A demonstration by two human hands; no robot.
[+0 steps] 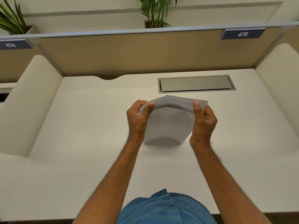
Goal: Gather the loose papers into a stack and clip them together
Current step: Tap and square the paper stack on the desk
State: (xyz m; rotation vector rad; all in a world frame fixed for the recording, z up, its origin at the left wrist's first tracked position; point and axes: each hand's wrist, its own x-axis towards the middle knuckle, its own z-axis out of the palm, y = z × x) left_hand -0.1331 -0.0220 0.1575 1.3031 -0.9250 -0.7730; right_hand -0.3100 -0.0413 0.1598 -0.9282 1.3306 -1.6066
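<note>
So, both hands are up over the middle of the plain white desk (84,126), holding a bowed stack of white printed papers (168,126) between them. The left hand (137,118) pinches the stack's upper left corner, thumb on the near face and fingers curled behind. The right hand (204,122) does the same on the upper right side, thumb pressed flat on the front sheet. So each hand is closed on the paper, one at either side, with the stack spanning the gap.

The sheets stand roughly upright, bottom edge resting on or just above the desk, can't quite tell which. The top edge curves back away from the person, and you can see several sheet edges fanned slightly along that top bend. Faint table-like print shows on the near page, too small to read.

Just behind the papers there's a grey metal cable-tray lid (196,84) set into the desk. Behind that runs a tan fabric divider panel (129,52) with a dark number tag reading 475 (242,34) at the right and another reading 474 (11,44) at the left. A green potted palm (156,12) sits on the ledge beyond the divider. A blue buttoned shirt (165,209) shows at the bottom.
</note>
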